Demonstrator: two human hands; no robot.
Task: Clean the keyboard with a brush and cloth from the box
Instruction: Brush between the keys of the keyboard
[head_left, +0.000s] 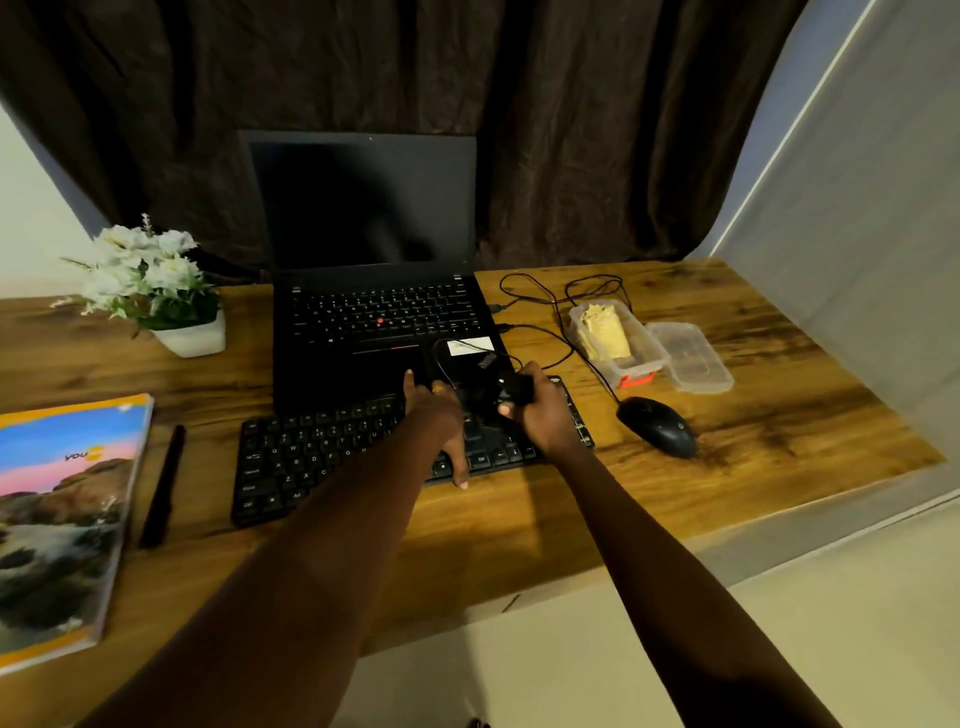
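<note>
Hands over a black keyboard (311, 457) lying on a wooden table (753, 415). Right hand (543, 415): fingers curled tight round a small black object (517, 388) whose kind cannot be told, held over the keyboard's far right part. Left hand (436, 421): fingers straight, palm down on the keys, thumb tip at the near edge. The keyboard's far edge sits against the front of an open laptop (374, 312). A black mouse (657, 426) lies near the keyboard's right end, with a cable (556, 306) looping behind it. A clear box (647, 356) stands behind the mouse with a yellow cloth (605, 327) inside and its lid (693, 358) off, just beside it on the right. Bare wood runs between the keyboard and the table's near edge. At left are a pen (163, 483), a book (62, 519) reading "you", and a potted plant (156, 280). Key legends such as Q, W, E and Ctrl are legible; the laptop's white label (470, 345) is not.
</note>
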